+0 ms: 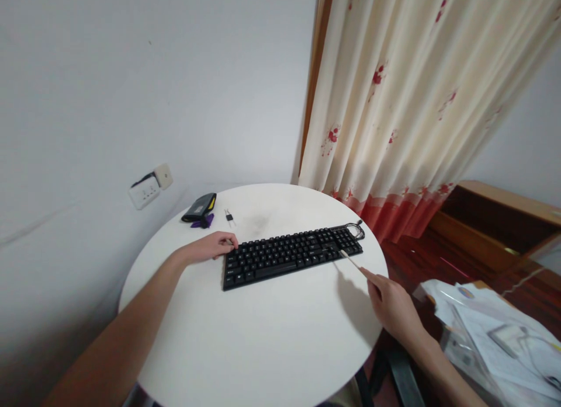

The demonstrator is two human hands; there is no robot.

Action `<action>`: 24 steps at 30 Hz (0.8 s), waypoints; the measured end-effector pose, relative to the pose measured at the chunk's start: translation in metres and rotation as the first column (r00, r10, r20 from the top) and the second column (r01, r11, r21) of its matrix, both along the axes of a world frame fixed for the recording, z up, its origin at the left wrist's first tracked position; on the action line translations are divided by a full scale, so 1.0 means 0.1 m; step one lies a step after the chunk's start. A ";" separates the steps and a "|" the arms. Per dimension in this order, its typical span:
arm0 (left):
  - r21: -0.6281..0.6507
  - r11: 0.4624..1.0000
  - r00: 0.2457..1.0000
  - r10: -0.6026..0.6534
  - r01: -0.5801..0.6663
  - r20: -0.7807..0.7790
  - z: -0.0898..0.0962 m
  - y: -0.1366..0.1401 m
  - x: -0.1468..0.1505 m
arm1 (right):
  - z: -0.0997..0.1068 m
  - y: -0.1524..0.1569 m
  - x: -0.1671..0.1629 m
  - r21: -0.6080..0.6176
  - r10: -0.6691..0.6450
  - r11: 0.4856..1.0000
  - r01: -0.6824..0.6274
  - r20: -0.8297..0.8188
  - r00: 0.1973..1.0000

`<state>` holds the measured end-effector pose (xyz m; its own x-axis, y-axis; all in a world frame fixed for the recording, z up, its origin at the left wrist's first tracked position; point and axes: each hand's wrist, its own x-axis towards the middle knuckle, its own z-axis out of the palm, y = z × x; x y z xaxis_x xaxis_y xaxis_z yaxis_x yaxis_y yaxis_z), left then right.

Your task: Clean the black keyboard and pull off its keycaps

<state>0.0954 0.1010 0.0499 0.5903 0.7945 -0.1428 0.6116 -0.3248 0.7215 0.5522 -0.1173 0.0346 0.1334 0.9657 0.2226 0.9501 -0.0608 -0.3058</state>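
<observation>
We see the patterned curtain (394, 103) hanging full and pale, red along its hem. Below it stands the round white bench (263, 337) at which we work. To the right, near the floor, a wooden cabinet (504, 199) shows an open-fronted compartment, too dark for us to tell its contents. Nearer us lies a white plastic bag (442, 293), with a pale flat device and a wire on or in it; we cannot tell which.

The black keyboard (284, 255) lies flat across the middle of our bench, its cable (359, 232) looped by the far right corner. Our left hand (214, 245) rests with curled fingers at its left end; we cannot tell whether they grip it. Our right hand (390, 302) pinches, off the keyboard's near right side.

By the wall lies a dark pouch (199, 208) with a yellow strip, its inside hidden, and a purple item (205, 221) just beside it. Near these is a small black piece (229, 217). Slimmest is the pale stick (350, 259) in our right fingertips, its far end at the keys.
</observation>
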 end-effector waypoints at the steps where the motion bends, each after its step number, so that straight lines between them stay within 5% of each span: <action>1: -0.002 1.000 1.000 0.001 -0.001 -0.001 0.00 0.01 0.00 | 0.05 0.05 0.02 0.015 -0.018 1.000 0.018 0.001 1.000; 8: -0.008 1.000 1.000 0.007 -0.007 -0.020 0.02 0.00 0.01 | 0.26 0.68 -0.08 0.085 -0.074 0.994 0.069 0.057 0.996; 14: -0.008 1.000 1.000 0.001 -0.001 0.000 0.05 -0.03 0.02 | 0.28 1.13 -0.31 -0.013 -0.057 0.998 0.060 0.150 0.987; 24: -0.008 1.000 1.000 -0.020 0.020 -0.003 0.01 0.00 0.00 | 0.00 0.83 -0.12 -0.054 -0.015 0.998 0.027 0.205 0.979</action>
<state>0.0959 0.1010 0.0513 0.6055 0.7813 -0.1513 0.6074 -0.3309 0.7222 0.5406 -0.0341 0.0347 0.1108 0.9750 0.1926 0.9906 -0.0927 -0.1009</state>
